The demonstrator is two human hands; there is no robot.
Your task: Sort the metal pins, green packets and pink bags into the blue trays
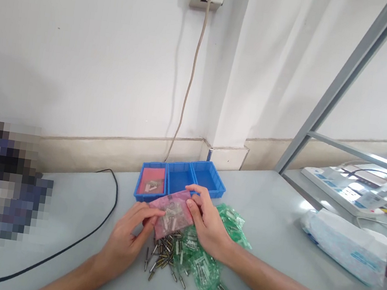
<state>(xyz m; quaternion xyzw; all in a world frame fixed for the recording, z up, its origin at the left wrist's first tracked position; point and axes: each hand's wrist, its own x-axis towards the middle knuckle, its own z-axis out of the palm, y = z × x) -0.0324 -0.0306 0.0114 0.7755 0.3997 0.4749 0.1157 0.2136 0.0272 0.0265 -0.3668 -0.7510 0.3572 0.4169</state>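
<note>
A pink plastic bag [174, 212] with small pale and metallic parts showing through it is stretched between my two hands. My left hand [131, 232] pinches its left edge between thumb and fingers. At the upper right corner, my right hand [206, 219] grips the bag the same way. Under it lies a loose pile of small metal pins [164, 253]. Green plastic bags [204, 266] of similar parts spread beneath and beside my right hand. Just behind, a blue tray [179, 177] has three compartments; its left one holds another pink bag [152, 180].
A black cable [90, 234] curves across the grey table at left. At right lies a white and blue soft pack [344, 248], near a metal frame post [313, 114] and a power strip [345, 192]. A plug cord [192, 68] hangs down the wall behind the tray.
</note>
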